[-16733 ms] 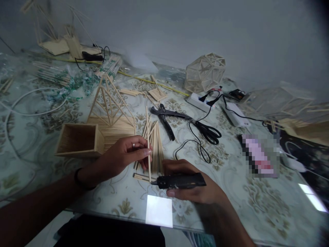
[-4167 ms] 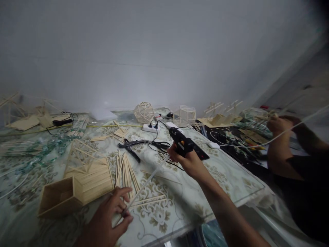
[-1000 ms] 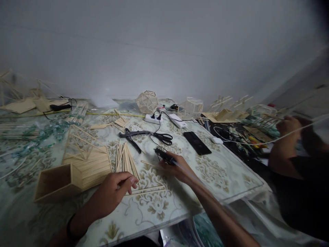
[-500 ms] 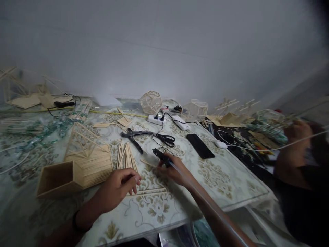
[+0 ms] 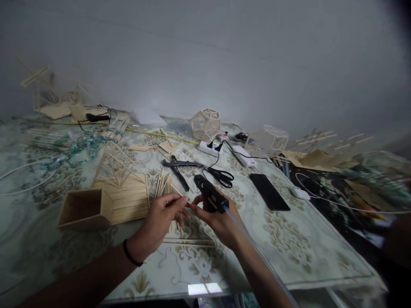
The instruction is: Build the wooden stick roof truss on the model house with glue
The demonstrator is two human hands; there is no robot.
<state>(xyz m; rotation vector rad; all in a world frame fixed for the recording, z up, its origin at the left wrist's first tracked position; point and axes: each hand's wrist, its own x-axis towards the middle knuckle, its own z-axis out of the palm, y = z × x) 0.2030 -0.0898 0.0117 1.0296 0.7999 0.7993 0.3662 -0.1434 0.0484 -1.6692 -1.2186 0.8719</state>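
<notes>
My right hand [image 5: 221, 222] is wrapped round a black hot glue gun [image 5: 210, 193], with a long clear glue stick [image 5: 253, 246] running out of its back. My left hand [image 5: 162, 218] pinches a thin wooden stick [image 5: 176, 189] that slants up and left from the fingertips. The fingertips of both hands meet just below the gun, by the stick's lower end. Behind my left hand lies a pile of loose sticks [image 5: 162, 182], partly hidden. Two longer sticks [image 5: 189, 244] lie together on the patterned tablecloth, nearer to me.
Left of my hands stand a wooden box [image 5: 80, 209] and a stick panel [image 5: 128, 196]. Beyond the gun lie a black cutter tool [image 5: 178, 169] and scissors [image 5: 221, 176]. A phone [image 5: 269, 191], power strip [image 5: 209, 148] and stick polyhedron [image 5: 206, 124] are farther off.
My left hand has taken up a stick and moved right. My right hand has brought the glue gun close to it. The view has shifted, and the other person at right is nearly out of frame.
</notes>
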